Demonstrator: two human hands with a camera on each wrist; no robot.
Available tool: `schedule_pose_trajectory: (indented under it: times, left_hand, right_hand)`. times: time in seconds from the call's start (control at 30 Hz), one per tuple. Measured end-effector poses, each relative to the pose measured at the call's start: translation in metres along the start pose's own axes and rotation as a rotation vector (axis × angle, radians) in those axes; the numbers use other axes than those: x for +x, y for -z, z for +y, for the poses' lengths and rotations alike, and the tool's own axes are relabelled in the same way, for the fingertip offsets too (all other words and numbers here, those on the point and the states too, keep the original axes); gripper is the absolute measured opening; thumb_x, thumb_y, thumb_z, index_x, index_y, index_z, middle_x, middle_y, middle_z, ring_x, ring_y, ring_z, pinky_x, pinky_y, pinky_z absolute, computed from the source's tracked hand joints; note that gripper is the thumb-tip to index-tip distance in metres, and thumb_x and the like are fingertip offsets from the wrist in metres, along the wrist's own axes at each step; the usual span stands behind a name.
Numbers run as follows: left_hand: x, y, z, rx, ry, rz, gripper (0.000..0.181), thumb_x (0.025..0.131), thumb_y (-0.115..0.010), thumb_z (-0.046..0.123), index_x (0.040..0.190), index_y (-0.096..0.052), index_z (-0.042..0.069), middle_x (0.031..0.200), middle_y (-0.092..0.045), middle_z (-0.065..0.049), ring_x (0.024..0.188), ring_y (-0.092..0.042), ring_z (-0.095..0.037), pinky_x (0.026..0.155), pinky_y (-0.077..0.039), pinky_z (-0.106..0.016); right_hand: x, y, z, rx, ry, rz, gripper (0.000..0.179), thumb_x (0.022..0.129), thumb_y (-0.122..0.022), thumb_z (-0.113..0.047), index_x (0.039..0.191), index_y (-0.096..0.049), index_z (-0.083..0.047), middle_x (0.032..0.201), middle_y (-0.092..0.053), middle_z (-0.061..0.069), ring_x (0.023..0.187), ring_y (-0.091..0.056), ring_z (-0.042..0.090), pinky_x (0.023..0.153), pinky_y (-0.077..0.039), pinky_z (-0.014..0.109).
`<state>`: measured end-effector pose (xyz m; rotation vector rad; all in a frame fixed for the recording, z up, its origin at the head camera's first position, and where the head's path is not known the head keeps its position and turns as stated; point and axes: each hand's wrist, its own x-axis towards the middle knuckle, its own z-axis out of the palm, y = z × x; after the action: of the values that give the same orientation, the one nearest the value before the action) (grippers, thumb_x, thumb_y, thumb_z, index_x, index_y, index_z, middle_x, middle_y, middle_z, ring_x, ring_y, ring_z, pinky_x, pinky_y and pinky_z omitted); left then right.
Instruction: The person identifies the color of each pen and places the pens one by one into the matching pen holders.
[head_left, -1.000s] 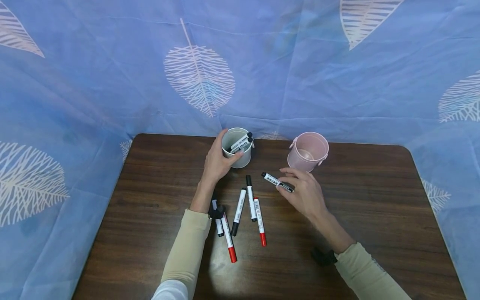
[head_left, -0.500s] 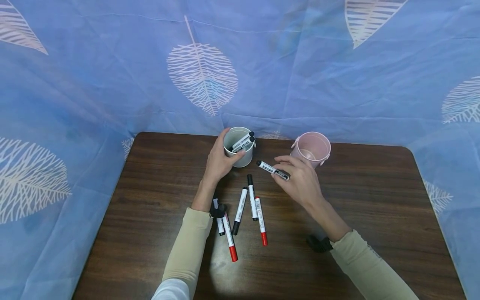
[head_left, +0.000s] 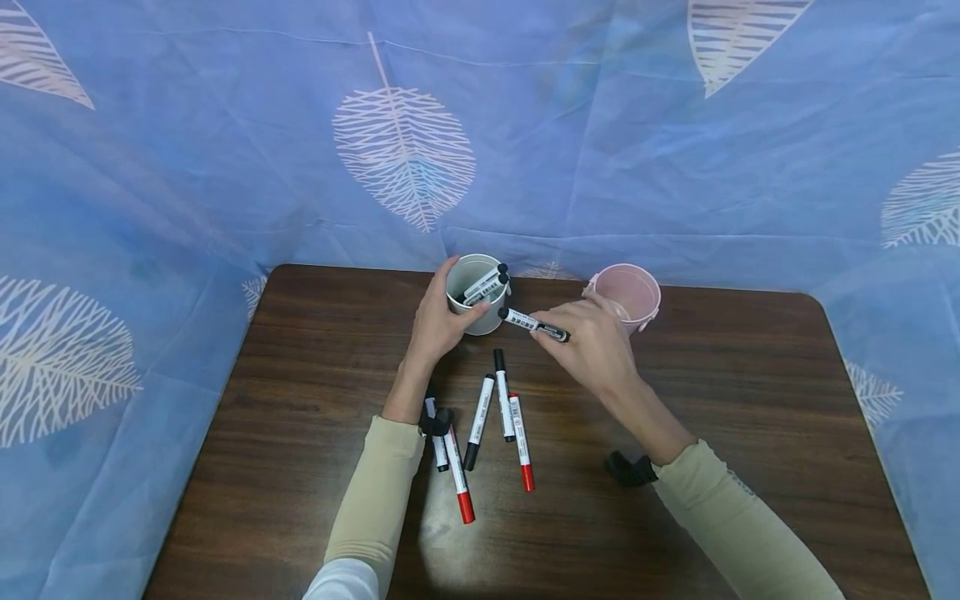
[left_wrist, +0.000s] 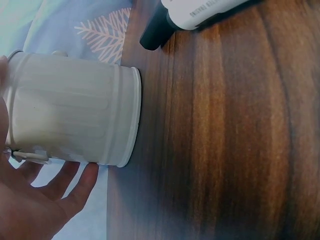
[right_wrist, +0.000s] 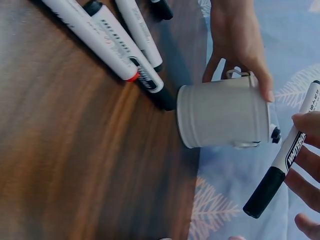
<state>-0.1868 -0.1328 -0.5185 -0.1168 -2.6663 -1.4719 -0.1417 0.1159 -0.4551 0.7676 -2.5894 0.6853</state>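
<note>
the two hands are well apart. the left hand [head_left: 438,321] grips the pale bucket [left_wrist: 75,107], its thumb at the near side of the rim and its fingers round the other side. the right hand [head_left: 588,337] pinches a black-capped whiteboard marker [head_left: 534,324] between thumb and fingers; the marker is raised off the table, slanted, its black cap toward the pale bucket's right side. whether cap and bucket touch cannot be told.

inside the pale bucket, black-tipped markers [head_left: 486,286] lean with their ends at the rim. just behind the right hand stands the pink bucket [head_left: 633,296], partly covered by that hand.

nearer the person, between the forearms, loose markers lie on the brown table [head_left: 300,375]: a red-capped marker [head_left: 521,442] beside two black-capped markers [head_left: 480,421], and another red-capped one [head_left: 460,483] next to a marker [head_left: 437,437] partly hidden by the black band [head_left: 435,422] on the left wrist. beyond the table hangs a blue cloth [head_left: 547,150] printed with pale leaves.
</note>
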Motion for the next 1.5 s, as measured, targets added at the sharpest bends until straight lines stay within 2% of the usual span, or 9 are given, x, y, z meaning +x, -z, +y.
schedule_pose_trajectory:
  times: [0.2, 0.47, 0.7, 0.97, 1.1, 1.13, 1.23, 1.37, 1.5]
  left_hand:
    - [0.0, 0.0, -0.001, 0.009, 0.016, -0.008, 0.088, 0.086, -0.076, 0.044, 0.157, -0.026, 0.031, 0.15, -0.042, -0.009, 0.127, -0.05, -0.029, 0.097, -0.043, -0.055]
    - [0.002, 0.0, -0.001, 0.01, -0.001, -0.004, 0.087, 0.086, -0.076, 0.042, 0.157, -0.026, 0.03, 0.151, -0.042, -0.01, 0.127, -0.05, -0.031, 0.097, -0.042, -0.056]
    - [0.002, 0.004, -0.005, 0.003, -0.015, 0.012, 0.09, 0.086, -0.076, 0.045, 0.157, -0.027, 0.023, 0.148, -0.043, -0.012, 0.125, -0.051, -0.03, 0.095, -0.044, -0.055]
    - [0.0, 0.005, -0.005, 0.009, -0.008, 0.008, 0.09, 0.085, -0.076, 0.047, 0.157, -0.026, 0.025, 0.148, -0.043, -0.01, 0.126, -0.05, -0.028, 0.096, -0.044, -0.055]
    - [0.0, 0.004, -0.006, 0.007, -0.006, 0.005, 0.092, 0.085, -0.075, 0.049, 0.158, -0.024, 0.023, 0.149, -0.043, -0.011, 0.125, -0.051, -0.028, 0.095, -0.044, -0.054]
    - [0.0, 0.004, -0.006, 0.004, -0.006, 0.003, 0.093, 0.085, -0.075, 0.05, 0.158, -0.024, 0.023, 0.148, -0.043, -0.012, 0.123, -0.051, -0.028, 0.094, -0.045, -0.054]
    - [0.001, 0.002, -0.006, 0.003, -0.008, -0.001, 0.094, 0.085, -0.074, 0.052, 0.158, -0.022, 0.024, 0.147, -0.044, -0.011, 0.123, -0.052, -0.027, 0.093, -0.045, -0.054]
    - [0.002, 0.001, -0.005, -0.005, -0.017, -0.004, 0.093, 0.085, -0.073, 0.053, 0.158, -0.021, 0.028, 0.149, -0.043, -0.009, 0.127, -0.05, -0.026, 0.096, -0.043, -0.055]
    - [0.003, 0.0, -0.004, -0.01, -0.021, -0.006, 0.092, 0.086, -0.074, 0.052, 0.158, -0.021, 0.03, 0.149, -0.042, -0.008, 0.128, -0.049, -0.026, 0.098, -0.043, -0.055]
  right_hand:
    - [0.017, 0.002, -0.005, -0.004, 0.031, -0.013, 0.025, 0.082, -0.083, -0.022, 0.105, -0.08, -0.015, 0.095, -0.076, 0.004, 0.092, -0.069, 0.026, 0.109, -0.033, 0.055]
    - [0.032, 0.0, -0.011, 0.011, 0.058, 0.019, 0.023, 0.082, -0.083, -0.021, 0.104, -0.08, -0.014, 0.094, -0.076, 0.004, 0.092, -0.069, 0.026, 0.108, -0.033, 0.056]
    - [0.044, -0.005, -0.018, 0.022, 0.077, 0.021, 0.022, 0.083, -0.082, -0.023, 0.103, -0.08, -0.013, 0.097, -0.076, 0.005, 0.096, -0.07, 0.025, 0.111, -0.032, 0.053]
    - [0.064, -0.006, -0.026, -0.043, 0.066, -0.03, 0.024, 0.086, -0.078, -0.03, 0.107, -0.079, -0.016, 0.101, -0.076, 0.004, 0.101, -0.068, 0.026, 0.112, -0.031, 0.05]
    - [0.077, -0.006, -0.03, -0.025, 0.049, -0.052, 0.026, 0.089, -0.076, -0.031, 0.109, -0.078, -0.015, 0.101, -0.076, 0.004, 0.1, -0.069, 0.025, 0.112, -0.031, 0.05]
    - [0.081, -0.006, -0.032, -0.014, 0.045, -0.052, 0.026, 0.089, -0.076, -0.031, 0.11, -0.078, -0.015, 0.101, -0.076, 0.004, 0.098, -0.069, 0.025, 0.112, -0.031, 0.05]
    - [0.09, -0.007, -0.035, 0.025, 0.034, -0.045, 0.027, 0.09, -0.075, -0.03, 0.112, -0.077, -0.015, 0.091, -0.076, 0.004, 0.071, -0.068, 0.02, 0.111, -0.033, 0.05]
    - [0.097, -0.009, -0.038, 0.048, 0.03, -0.038, 0.026, 0.091, -0.074, -0.029, 0.113, -0.077, -0.016, 0.076, -0.074, 0.002, 0.042, -0.048, 0.012, 0.11, -0.035, 0.05]
    - [0.102, -0.01, -0.041, 0.048, 0.029, -0.045, 0.024, 0.09, -0.075, -0.028, 0.111, -0.078, -0.015, 0.084, -0.076, 0.001, 0.049, -0.056, 0.013, 0.11, -0.035, 0.05]
